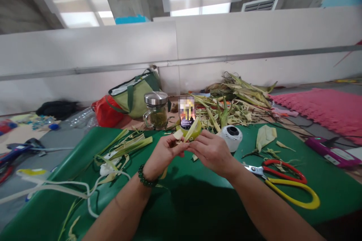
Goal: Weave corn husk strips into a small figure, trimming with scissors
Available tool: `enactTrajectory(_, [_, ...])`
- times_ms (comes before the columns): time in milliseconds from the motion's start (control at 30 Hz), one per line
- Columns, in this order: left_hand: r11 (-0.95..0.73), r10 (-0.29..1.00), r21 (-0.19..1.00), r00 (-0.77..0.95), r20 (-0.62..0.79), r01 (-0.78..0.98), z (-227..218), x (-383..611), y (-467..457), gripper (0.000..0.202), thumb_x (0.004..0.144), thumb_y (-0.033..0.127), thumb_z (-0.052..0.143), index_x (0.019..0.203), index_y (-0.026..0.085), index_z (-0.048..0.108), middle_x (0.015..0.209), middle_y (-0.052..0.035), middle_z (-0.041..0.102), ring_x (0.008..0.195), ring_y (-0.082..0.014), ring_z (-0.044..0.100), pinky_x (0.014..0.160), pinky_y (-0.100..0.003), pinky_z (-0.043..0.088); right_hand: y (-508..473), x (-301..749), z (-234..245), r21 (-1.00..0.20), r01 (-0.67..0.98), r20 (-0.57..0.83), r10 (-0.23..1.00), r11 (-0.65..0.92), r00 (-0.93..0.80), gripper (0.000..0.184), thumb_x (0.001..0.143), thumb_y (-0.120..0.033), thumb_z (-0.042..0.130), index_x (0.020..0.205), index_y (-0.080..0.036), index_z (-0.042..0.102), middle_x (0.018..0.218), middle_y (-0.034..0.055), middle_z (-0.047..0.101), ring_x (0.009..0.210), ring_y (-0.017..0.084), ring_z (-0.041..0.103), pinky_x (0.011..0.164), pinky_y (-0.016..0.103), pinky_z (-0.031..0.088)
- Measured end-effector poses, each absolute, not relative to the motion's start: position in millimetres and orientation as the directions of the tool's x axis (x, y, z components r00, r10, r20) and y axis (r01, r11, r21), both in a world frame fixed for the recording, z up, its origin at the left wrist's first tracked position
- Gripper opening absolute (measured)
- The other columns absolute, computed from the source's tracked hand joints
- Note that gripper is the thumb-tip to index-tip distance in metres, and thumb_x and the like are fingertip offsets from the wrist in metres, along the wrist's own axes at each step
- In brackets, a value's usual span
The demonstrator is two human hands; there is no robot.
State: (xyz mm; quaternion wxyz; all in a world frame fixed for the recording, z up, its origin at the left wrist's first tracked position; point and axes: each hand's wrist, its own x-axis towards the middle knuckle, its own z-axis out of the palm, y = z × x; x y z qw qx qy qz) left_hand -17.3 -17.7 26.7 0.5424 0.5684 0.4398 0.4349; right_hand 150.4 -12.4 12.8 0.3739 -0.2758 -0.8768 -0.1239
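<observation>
Head view: left fingers and right fingers pinch a husk projecting beyond them.

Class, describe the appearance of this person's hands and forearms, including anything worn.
The left hand and right hand are ungloved; no sleeves show on the forearms. A bracelet of dark green beads circles the left wrist.

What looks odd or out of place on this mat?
A white cord loops loosely across the left side of the green mat, beside scattered husk strips, which looks untidy. Nothing appears clearly broken.
</observation>
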Motion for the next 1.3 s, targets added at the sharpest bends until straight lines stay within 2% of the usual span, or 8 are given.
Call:
enactTrajectory(300, [-0.056,0.994,0.987,0.106,0.04,0.148,31.3,-29.7,-11.8,0.028,0.06,0.037,0.076,0.06,0.013,0.062,0.052,0.0016,0.059,0.045,-0.0086,0.048,0.045,-0.02,0.039,-12.6,160.5,11.0,-0.103,0.554,0.585,0.5,0.826,-0.638,0.024,0.093,-0.02,0.042,0.073,-0.015,0.055,0.066,0.0041,0.057,0.064,0.016,0.05,0.057,0.027,0.035])
enactTrajectory(500, [0.085,0.976,0.996,0.205,-0.08,-0.018,33.0,-29.4,-13.7,0.041,0.069,0.053,0.065,0.076,0.013,0.064,0.061,-0.0001,0.059,0.054,-0.0115,0.056,0.052,-0.023,0.048,-6.2,166.3,10.6,-0.171,0.576,0.584,0.553,0.799,-0.594,0.024,0.091,-0.021,0.046,0.069,-0.018,0.056,0.063,0.002,0.057,0.061,0.015,0.051,0.055,0.026,0.034])
enactTrajectory(667, [0.04,0.97,0.995,0.235,-0.059,0.088,35.5,-25.3,-16.5,0.037,0.057,0.039,0.078,0.076,0.014,0.058,0.057,0.0035,0.059,0.047,-0.0099,0.054,0.051,-0.023,0.046,-8.4,165.8,11.9,-0.167,0.555,0.582,0.536,0.815,-0.611,0.023,0.091,-0.021,0.046,0.071,-0.017,0.055,0.064,0.0025,0.058,0.063,0.015,0.051,0.056,0.025,0.036])
enactTrajectory(833, [-0.005,0.981,0.99,0.192,-0.023,0.143,41.2,-28.6,-18.4,0.031,0.059,0.036,0.077,0.071,0.013,0.06,0.056,0.0018,0.06,0.049,-0.0102,0.053,0.049,-0.021,0.043,-10.4,169.5,15.7,-0.191,0.536,0.554,0.541,0.822,-0.633,0.025,0.093,-0.019,0.042,0.072,-0.017,0.055,0.066,0.0038,0.059,0.063,0.016,0.053,0.057,0.026,0.037])
enactTrajectory(967, [-0.009,0.976,0.99,0.218,-0.023,0.141,35.9,-28.0,-18.8,0.03,0.062,0.039,0.074,0.075,0.013,0.066,0.064,-0.0016,0.063,0.055,-0.0129,0.056,0.051,-0.024,0.047,-5.8,172.8,18.8,-0.341,0.565,0.523,0.651,0.751,-0.55,0.027,0.092,-0.028,0.046,0.071,-0.017,0.059,0.069,0.0039,0.061,0.067,0.016,0.054,0.059,0.026,0.039])
enactTrajectory(1067, [-0.023,0.964,0.989,0.266,-0.017,0.146,27.8,-22.5,-19.7,0.028,0.068,0.04,0.069,0.074,0.013,0.067,0.064,-0.0029,0.063,0.06,-0.0145,0.057,0.053,-0.023,0.048,-4.3,167.8,17.3,-0.553,0.512,0.484,0.753,0.658,-0.446,0.03,0.089,-0.039,0.049,0.074,-0.016,0.062,0.072,0.0036,0.062,0.067,0.015,0.055,0.058,0.025,0.04])
enactTrajectory(1167, [-0.058,0.948,0.983,0.317,0.0,0.175,24.4,-17.5,-23.5,0.027,0.071,0.039,0.068,0.075,0.012,0.067,0.063,-0.0026,0.063,0.057,-0.0131,0.055,0.053,-0.023,0.047,-6.1,159.3,10.8,-0.744,0.395,0.447,0.84,0.539,-0.306,0.041,0.088,-0.044,0.048,0.062,-0.016,0.06,0.059,0.0016,0.058,0.055,0.013,0.052,0.05,0.023,0.037])
enactTrajectory(1300, [-0.148,0.917,0.959,0.397,0.042,0.241,30.6,-15.6,-30.7,0.027,0.074,0.039,0.064,0.074,0.012,0.067,0.065,-0.0032,0.063,0.054,-0.0118,0.053,0.051,-0.022,0.046,-8.8,156.8,6.2,-0.831,0.318,0.443,0.889,0.456,-0.117,0.045,0.084,-0.044,0.052,0.049,-0.017,0.057,0.045,0.0002,0.052,0.047,0.012,0.048,0.048,0.024,0.036])
